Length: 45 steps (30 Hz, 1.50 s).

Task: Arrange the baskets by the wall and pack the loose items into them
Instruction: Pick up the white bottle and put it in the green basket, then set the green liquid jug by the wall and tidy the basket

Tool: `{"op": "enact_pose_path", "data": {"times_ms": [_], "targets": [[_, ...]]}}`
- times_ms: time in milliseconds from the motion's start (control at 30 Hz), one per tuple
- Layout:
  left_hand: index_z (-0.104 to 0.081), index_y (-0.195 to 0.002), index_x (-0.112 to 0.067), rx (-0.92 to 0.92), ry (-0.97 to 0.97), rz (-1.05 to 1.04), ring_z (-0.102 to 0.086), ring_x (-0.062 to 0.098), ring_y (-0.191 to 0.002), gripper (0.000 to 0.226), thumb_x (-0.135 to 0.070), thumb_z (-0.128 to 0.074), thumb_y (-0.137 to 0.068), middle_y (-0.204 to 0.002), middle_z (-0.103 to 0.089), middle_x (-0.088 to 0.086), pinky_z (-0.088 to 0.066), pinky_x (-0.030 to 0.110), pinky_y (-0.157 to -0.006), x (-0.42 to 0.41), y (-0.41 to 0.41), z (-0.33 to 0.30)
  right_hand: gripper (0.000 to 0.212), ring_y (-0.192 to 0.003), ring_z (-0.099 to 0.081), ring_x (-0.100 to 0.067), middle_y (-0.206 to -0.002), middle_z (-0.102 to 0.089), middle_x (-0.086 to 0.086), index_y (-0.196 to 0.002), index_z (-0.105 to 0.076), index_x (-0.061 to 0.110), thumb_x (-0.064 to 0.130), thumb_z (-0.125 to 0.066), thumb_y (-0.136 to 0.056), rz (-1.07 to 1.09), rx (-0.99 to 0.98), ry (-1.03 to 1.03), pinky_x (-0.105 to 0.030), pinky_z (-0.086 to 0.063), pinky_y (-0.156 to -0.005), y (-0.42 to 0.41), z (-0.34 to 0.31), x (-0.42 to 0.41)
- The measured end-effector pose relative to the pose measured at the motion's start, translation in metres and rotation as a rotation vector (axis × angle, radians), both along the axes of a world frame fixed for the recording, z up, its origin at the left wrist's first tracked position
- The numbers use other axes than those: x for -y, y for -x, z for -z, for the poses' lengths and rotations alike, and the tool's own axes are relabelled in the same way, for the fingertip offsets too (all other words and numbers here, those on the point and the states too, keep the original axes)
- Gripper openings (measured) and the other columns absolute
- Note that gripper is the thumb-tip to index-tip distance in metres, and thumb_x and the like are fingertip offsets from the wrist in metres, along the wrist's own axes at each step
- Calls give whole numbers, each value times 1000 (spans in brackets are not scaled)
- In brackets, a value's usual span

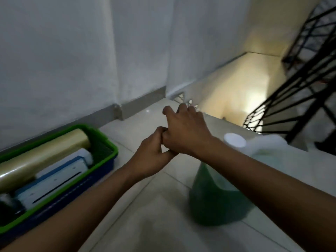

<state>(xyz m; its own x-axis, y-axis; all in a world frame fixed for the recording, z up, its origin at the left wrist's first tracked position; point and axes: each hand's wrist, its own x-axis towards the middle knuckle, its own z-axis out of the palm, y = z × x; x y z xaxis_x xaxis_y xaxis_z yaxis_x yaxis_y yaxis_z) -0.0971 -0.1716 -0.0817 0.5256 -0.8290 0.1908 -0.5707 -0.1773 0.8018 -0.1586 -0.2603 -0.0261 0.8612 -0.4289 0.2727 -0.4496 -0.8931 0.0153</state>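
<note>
A green basket (107,142) sits nested in a blue basket (76,190) on the floor against the wall at the left. It holds a yellowish roll of film (41,157), a white and blue box (54,184) and a dark item (7,204) at its near end. A jug of green liquid (214,200) with a white cap (235,140) stands on the floor under my right forearm. My hands meet above the floor tiles. My left hand (154,153) curls its fingers and thumb round the little-finger edge of my right hand (187,130), whose fingers hang loosely bent and hold nothing.
The grey wall (72,60) and its skirting run along the left. Just beyond my hands the floor ends at a stair edge (218,120), with a lit landing below. A black metal railing (291,99) descends at the right.
</note>
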Motion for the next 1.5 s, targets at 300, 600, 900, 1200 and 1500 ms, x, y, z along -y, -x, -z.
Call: {"op": "enact_pose_path", "data": {"times_ms": [300, 600, 900, 1200, 1500], "targets": [[-29, -124, -40, -175, 65, 206, -46, 0, -106, 79, -58, -67, -57, -113, -42, -28, -36, 2, -70, 77, 80, 19, 58, -58, -49, -8, -61, -54, 6, -70, -58, 20, 66, -29, -90, 134, 166, -71, -23, -31, -61, 120, 11, 94], [-24, -134, -44, 21, 132, 173, -49, 3, -118, 103, -61, -81, -51, -134, -44, -19, -49, 28, -98, 71, 81, 44, 61, -34, -27, -12, -37, -25, 6, -40, -28, 17, 49, -19, -91, 156, 309, 195, -19, -19, -47, 112, 32, 124], [-27, -131, -42, -7, 279, 21, -51, 5, -118, 97, -48, -84, -54, -131, -48, -15, -52, 28, -96, 61, 35, 51, 55, -36, -27, -16, -40, -32, 0, -40, -51, 10, 31, -43, -90, 19, 477, 255, -12, -11, -53, 37, 40, 126], [-29, -138, -27, 169, 263, -337, -52, 12, -119, 107, -57, -82, -50, -133, -49, -6, -52, 42, -95, 24, -76, 61, 59, -32, -40, -21, -36, -48, -5, -42, -60, 7, 37, -39, -88, -258, 685, 161, -15, -16, -46, -113, 50, 100], [-27, -137, -26, 223, 331, -592, -49, 17, -119, 103, -54, -81, -53, -135, -46, 0, -51, 43, -96, 26, -162, 60, 40, -110, -56, -25, -117, -62, -8, -114, -62, 19, 44, -52, -85, -170, 912, -268, -38, -44, -93, -187, 70, 76]]}}
